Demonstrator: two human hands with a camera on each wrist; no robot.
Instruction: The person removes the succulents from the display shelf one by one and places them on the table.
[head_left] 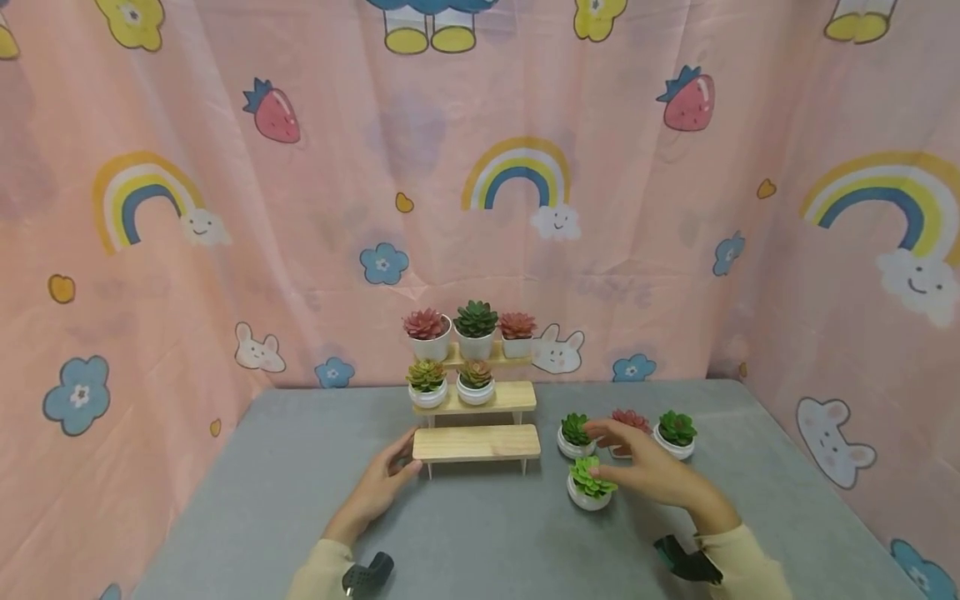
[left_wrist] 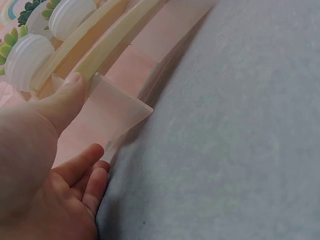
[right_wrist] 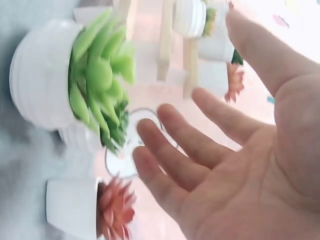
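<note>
My left hand (head_left: 375, 487) is at the left end of a three-step wooden stand (head_left: 476, 443). In the left wrist view its thumb rests against the end of a step, and the other fingers curve loosely beside a clear leg (left_wrist: 117, 107). Spread and holding nothing, my right hand (head_left: 656, 471) hovers above several potted succulents on the right. Nearest to it is a bright green succulent (head_left: 591, 477) in a round white pot, with a dark green succulent (head_left: 575, 429) just behind. A red succulent (head_left: 632, 419) is partly hidden by the hand.
Another green succulent (head_left: 677, 428) stands to the right. On the stand, a pink succulent (head_left: 425, 323), a dark green one and a second pink one fill the top step; two yellowish succulents (head_left: 427, 377) sit on the middle step. A pink patterned curtain (head_left: 337, 250) borders the grey table (head_left: 300, 450).
</note>
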